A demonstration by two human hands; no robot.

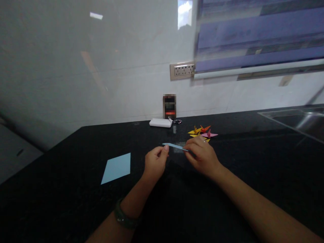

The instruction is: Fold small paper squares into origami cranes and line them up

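Note:
A narrow piece of folded light blue paper [174,146] is held up between my two hands, seen nearly edge-on. My left hand [155,161] pinches its left part, with the thumb on top. The right end is gripped in the fingers of my right hand [201,154], which wears a ring. Flat on the black counter to the left lies a light blue paper sheet [117,167]. Just beyond my right hand sit several folded paper cranes [209,134] in yellow, orange and pink, partly hidden by the hand.
A white power bank [160,123] with a beaded strap [178,121] lies near the wall. Behind it a phone-like dark object [169,106], blurred out, leans upright. A metal sink [303,118] is set into the black counter [63,189] at right. A socket panel [182,70] is on the wall.

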